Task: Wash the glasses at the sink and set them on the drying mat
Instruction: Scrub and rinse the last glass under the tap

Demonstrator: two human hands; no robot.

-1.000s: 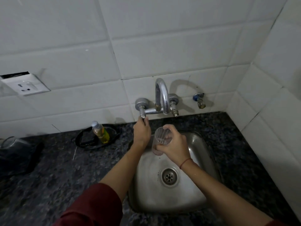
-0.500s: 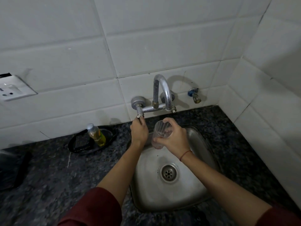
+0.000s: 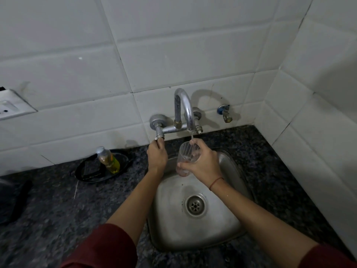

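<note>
The left hand (image 3: pixel 157 157) reaches forward on an outstretched forearm, fingers curled round the tap handle (image 3: pixel 158 138) just left of the faucet spout (image 3: pixel 183 107); the grip hides almost all of the handle. The right hand (image 3: pixel 202 165) clasps a clear ribbed glass (image 3: pixel 186 157) round its lower half, tilted with its mouth up directly beneath the spout. A thin stream of water (image 3: pixel 191 137) runs into it above the back of the steel sink (image 3: pixel 173 225). Fingers cover much of the glass's base. Far left of the spout, a wall socket (image 3: pixel 11 107) is cut off by the frame edge, and a dark shape (image 3: pixel 11 202) is too dim to identify.
</note>
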